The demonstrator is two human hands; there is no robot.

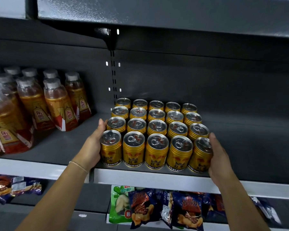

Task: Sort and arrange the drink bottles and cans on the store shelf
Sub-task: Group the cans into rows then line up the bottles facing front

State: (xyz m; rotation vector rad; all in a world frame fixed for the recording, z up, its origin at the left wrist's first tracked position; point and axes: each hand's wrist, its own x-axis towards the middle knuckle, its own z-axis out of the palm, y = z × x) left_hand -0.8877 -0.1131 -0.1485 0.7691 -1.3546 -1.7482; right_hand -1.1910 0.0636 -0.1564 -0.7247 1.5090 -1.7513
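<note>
Shelf: dark grey store shelf (60,147), with an upper deck (157,10) overhead and a slotted upright (113,72) in the back wall.
Neighbours: amber bottles (60,104) with grey caps and red-gold labels crowded the left end, standing clear of the cans with bare shelf between.
Below: snack packets (187,212) lay on the lower shelf.
Cans: gold cans (157,130) with silver ring-pull tops, five across, four deep, upright and packed touching, front row right at the lip.
Left hand: left hand (93,144) lay flat on the front-left can's side, fingers straight and reaching the can behind; a thin string (78,165) circled the wrist.
Right hand: right hand (220,157) pressed the front-right can's side, fingers barely bent and clasping nothing.
Edges: pale front lip (140,178) ran just under the front row.
Room: bare shelf lay right of the block, and a little behind it.
</note>
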